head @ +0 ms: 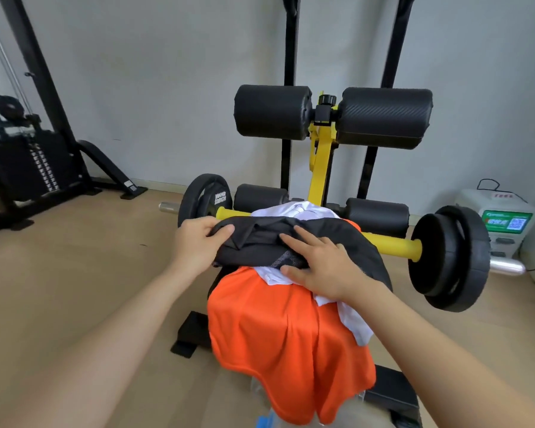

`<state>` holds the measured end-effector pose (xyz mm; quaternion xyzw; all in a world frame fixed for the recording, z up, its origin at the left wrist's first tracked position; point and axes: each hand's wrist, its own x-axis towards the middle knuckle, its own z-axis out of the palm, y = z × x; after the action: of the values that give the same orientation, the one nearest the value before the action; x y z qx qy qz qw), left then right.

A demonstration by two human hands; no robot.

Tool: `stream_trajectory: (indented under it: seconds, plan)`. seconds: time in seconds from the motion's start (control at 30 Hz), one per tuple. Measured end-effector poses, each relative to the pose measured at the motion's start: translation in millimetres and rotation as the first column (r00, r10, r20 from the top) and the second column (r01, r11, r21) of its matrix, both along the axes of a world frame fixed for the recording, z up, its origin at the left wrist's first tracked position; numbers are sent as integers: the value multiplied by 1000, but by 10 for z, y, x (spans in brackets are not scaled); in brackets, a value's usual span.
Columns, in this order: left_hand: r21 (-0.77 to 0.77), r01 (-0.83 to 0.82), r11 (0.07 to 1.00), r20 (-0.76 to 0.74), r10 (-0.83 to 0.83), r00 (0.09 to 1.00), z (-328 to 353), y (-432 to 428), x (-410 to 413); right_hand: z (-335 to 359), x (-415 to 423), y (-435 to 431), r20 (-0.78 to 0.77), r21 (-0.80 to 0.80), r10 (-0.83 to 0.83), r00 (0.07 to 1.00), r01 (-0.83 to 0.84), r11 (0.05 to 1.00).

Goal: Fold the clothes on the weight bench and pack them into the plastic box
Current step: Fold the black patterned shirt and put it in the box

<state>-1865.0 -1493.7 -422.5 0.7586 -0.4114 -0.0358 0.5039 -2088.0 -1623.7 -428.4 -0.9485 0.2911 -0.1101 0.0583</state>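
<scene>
Since likely light and limp, take black garment [337,234] by its edge: left grip [198,242] clamped there, right grip [322,270] pressing flat.

Left hand [198,242] pinches the left edge of the dark grey fabric garment [318,233], thumb on top. Right hand [322,270] lies flat on the same garment, fingers spread and straight. Garment sits on top of the pile on the yellow-and-black weight bench [320,174]. Under it is a white cloth garment [294,211], showing at the far side and hanging off the right. The orange mesh garment [275,335] is at the bottom, draping over the near end. Behind the pile is a yellow bar [389,242] with black weight plates [448,257] on both ends. Black foam roller pads [272,114] are above. Black cable weight-stack machine [28,162] is far left, green-and-white box unit [504,220] against the right wall.
</scene>
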Motion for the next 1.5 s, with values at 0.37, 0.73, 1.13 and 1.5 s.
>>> stream_trajectory:
  seconds: [0.37,0.73,1.13,1.5]
  plan:
    - [-11,-267,964,60,267,962,-129,-138,90,-36,-163,6,94,-98,21,995,-11,995]
    - [447,269,853,318,-432,844,-140,-95,-390,21,-666,-206,273,104,-45,961,17,994]
    - [588,56,807,401,-351,846,-37,-182,-580,-233,-1488,-605,348,451,-281,894,103,886]
    - [398,425,813,443,-576,687,-79,-536,-1524,-757,-1363,-511,359,475,-425,831,229,850]
